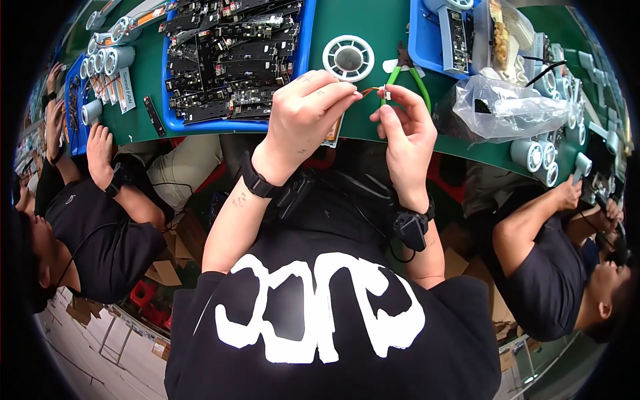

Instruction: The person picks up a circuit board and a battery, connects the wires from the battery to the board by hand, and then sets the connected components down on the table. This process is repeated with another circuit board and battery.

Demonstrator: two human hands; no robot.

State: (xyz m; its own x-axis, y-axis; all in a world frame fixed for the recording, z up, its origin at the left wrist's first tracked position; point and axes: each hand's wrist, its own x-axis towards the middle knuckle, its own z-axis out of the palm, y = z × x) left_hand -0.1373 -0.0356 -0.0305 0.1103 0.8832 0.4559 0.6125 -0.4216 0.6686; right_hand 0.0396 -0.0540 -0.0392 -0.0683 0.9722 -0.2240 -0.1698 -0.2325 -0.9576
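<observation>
Left grip [300, 120] pinched on wires [371, 89] | right grip [408, 133] pinched on plug [387, 96] | I judge wires light, limp, easily torn; I'd hold the stiffer plug's sides

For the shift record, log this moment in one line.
left hand: pinching orange wires; right hand: at small white connector, grip unclear; beyond: round spoked part, green-handled pliers; beyond left: blue tray, black circuit boards

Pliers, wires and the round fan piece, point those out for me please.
Pliers [421, 83]: head view, on the green handle at picture right.
Wires [370, 89]: head view, on the orange middle stretch.
Round fan piece [349, 59]: head view, on the grey centre.
</observation>
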